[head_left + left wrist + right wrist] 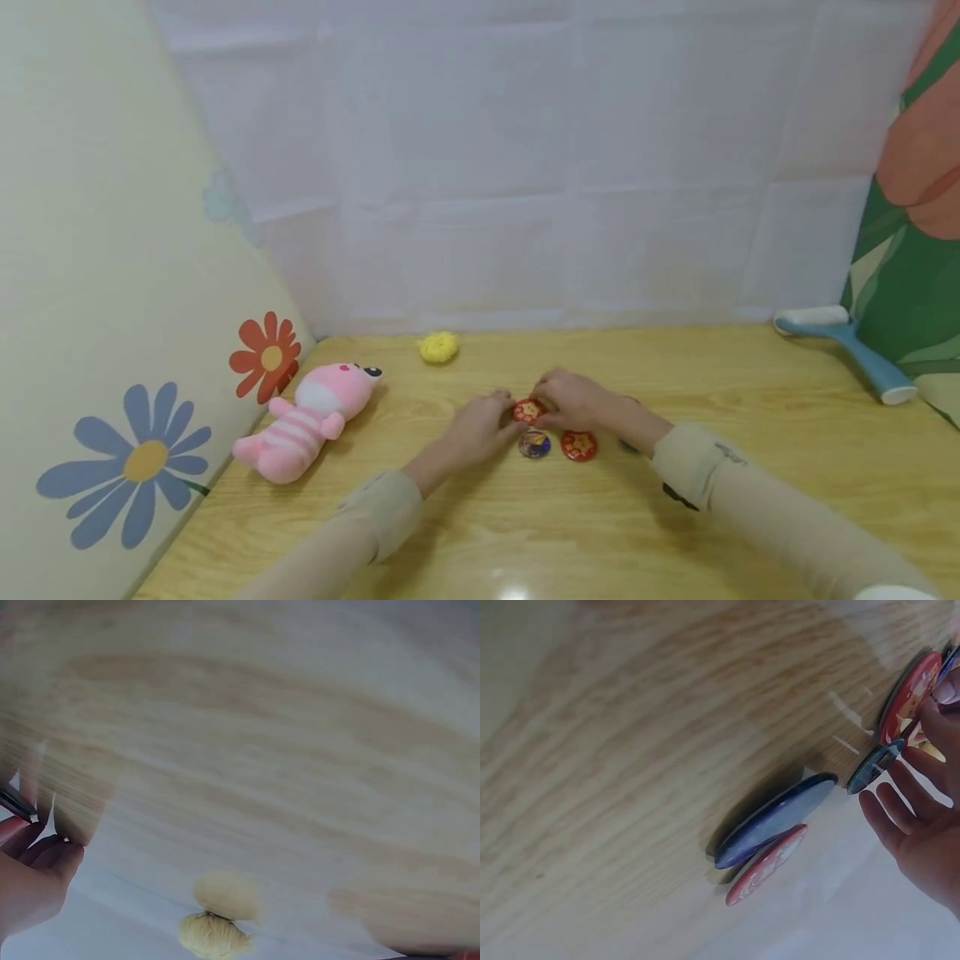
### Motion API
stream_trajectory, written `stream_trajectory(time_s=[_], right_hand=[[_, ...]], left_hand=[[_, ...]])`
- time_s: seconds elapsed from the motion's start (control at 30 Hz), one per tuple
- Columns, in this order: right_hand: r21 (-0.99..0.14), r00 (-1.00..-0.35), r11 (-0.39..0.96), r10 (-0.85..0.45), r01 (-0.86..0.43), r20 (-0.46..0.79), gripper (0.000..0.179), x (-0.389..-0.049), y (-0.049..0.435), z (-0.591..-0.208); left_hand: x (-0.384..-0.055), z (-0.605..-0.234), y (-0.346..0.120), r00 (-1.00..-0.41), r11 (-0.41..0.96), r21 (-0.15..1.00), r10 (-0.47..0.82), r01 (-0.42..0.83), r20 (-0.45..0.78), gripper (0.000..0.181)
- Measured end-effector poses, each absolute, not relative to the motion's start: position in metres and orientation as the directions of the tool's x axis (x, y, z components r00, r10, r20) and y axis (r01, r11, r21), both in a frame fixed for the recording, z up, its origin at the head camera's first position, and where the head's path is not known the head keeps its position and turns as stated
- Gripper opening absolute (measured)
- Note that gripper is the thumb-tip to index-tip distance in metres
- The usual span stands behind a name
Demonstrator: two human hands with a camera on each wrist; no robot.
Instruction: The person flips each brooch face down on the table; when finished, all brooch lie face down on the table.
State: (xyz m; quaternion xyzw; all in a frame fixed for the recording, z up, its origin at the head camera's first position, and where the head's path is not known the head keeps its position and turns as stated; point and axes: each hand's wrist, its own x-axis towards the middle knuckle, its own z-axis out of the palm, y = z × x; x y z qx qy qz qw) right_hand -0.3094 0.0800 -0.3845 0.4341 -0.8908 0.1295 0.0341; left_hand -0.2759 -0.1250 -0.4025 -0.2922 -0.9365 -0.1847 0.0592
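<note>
A red round badge with a gold star (528,411) sits between my two hands, just above the tabletop. My left hand (480,429) grips it by its left edge; in the left wrist view, bent fingers (60,851) meet a thin dark rim. On the other side, my right hand (577,402) pinches the badge between thumb and forefinger, its other fingers looser. Right below lie a purple-blue picture badge (535,444) and a second red star badge (579,446). My right forearm partly covers more badges; the right wrist view shows a blue-rimmed one (776,821) beside a red-rimmed one (769,866).
On the left of the wooden table (480,542) lies a pink striped plush toy (307,421). A small yellow fuzzy object (438,347) is near the back, by a white cloth (480,167). A blue-handled lint roller (855,342) lies at the back right.
</note>
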Motion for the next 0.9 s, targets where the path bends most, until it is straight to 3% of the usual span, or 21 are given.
stream_trajectory(time_s=[0.5,0.73,0.9], right_hand=[[-0.115,-0.621,0.611,-0.759,-0.783,0.195,0.025,-0.3101,0.0774,-0.3812],[-0.061,-0.61,0.623,-0.734,-0.78,0.299,0.02,-0.3085,0.0784,-0.3804],[-0.083,-0.619,0.629,-0.717,-0.773,0.32,0.02,-0.3092,0.0763,-0.3817]], left_hand=[[-0.2768,-0.4005,-0.1215,-0.843,0.77,0.343,0.486,0.538,0.232,0.024],[-0.2766,-0.4003,-0.1178,-0.861,0.776,0.373,0.464,0.509,0.21,0.025],[-0.276,-0.4038,-0.1153,-0.853,0.77,0.367,0.451,0.521,0.264,0.024]])
